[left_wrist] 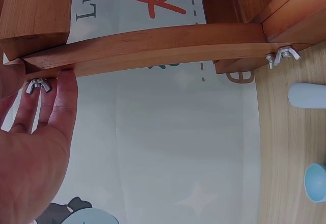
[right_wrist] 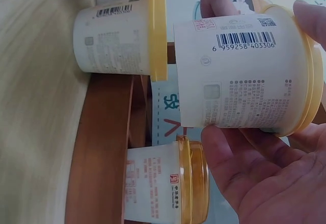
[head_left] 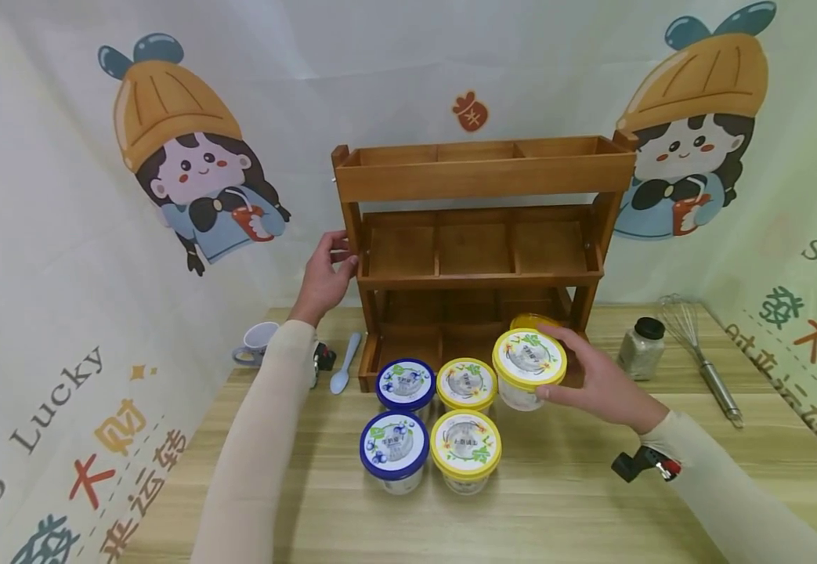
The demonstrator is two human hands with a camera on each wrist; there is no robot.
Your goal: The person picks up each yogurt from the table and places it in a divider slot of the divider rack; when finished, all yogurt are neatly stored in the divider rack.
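My right hand (head_left: 609, 388) grips a yellow-lidded cup (head_left: 529, 357) in front of the wooden rack's lower right. The right wrist view shows the fingers and thumb around the cup (right_wrist: 244, 76), beside its yellow lid. My left hand (head_left: 325, 276) holds the left upright of the wooden rack (head_left: 478, 185); in the left wrist view that hand (left_wrist: 38, 142) has its fingertips against the post (left_wrist: 153, 51) beside a wing nut. Two blue-lidded cups (head_left: 394, 445) and two yellow-lidded cups (head_left: 466, 445) stand before the rack. Behind the held cup, an amber-lidded cup (right_wrist: 153, 183) sits in the bottom tier.
At the left are a mug (head_left: 258, 337) and a light blue spoon (head_left: 345, 366). A black-capped jar (head_left: 641, 349) and a whisk (head_left: 707, 368) lie to the right of the rack. The rack's top tier (head_left: 478, 178) and middle tier have divided compartments.
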